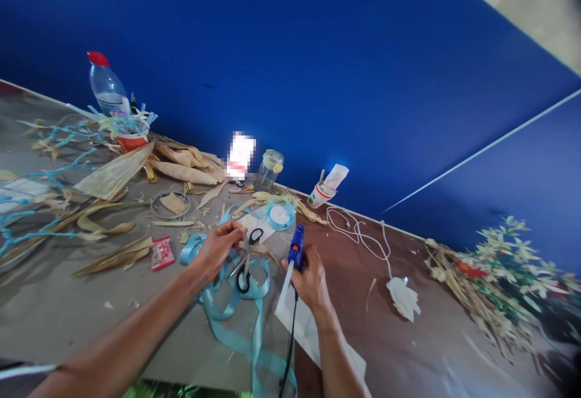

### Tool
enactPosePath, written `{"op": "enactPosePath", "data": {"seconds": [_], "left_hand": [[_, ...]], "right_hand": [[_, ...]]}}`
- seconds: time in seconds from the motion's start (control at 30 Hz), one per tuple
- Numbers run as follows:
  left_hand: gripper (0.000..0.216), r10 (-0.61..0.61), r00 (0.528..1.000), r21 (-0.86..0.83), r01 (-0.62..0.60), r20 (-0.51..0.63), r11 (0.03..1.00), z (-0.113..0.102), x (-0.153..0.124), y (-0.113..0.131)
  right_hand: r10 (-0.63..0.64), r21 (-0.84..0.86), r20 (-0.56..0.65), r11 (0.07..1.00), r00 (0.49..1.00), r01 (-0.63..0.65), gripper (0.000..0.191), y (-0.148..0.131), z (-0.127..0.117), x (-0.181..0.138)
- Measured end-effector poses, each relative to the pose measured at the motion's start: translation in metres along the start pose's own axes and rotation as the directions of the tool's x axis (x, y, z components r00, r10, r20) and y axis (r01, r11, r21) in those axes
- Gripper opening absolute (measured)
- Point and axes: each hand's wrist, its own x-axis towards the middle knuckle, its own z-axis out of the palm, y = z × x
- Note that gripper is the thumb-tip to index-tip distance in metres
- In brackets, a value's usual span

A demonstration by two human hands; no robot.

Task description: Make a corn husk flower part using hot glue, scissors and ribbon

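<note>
My right hand [311, 276] is wrapped round a blue hot glue gun [296, 247]. A pale glue stick sticks out of its rear and a black cord [290, 340] trails down toward me. My left hand [221, 245] is closed in a pinch beside the scissors; a small pale bit shows at its fingertips, too small to name. The scissors [247, 257], with black handles, lie on loops of light blue ribbon [232, 332]. The ribbon spreads under my left hand and down to the front edge. A ribbon roll [280, 214] lies just beyond the glue gun.
Dried corn husks [186, 171] and a red candy packet [162, 253] lie on the left. Against the blue wall stand a plastic bottle [106, 86], a glass jar [271, 167] and a cup [320, 194]. A white cable [363, 234] and white flowers [512, 259] are on the right.
</note>
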Motion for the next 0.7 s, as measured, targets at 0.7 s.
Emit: {"op": "enactPosePath", "data": {"seconds": [0.7], "left_hand": [[0.024,-0.034,0.975,0.087,0.015,0.219,0.996,0.009,-0.011,0.006]], "right_hand": [[-0.190,0.195,0.139,0.967,0.972,0.162,0.029,-0.039,-0.018,0.030]]}}
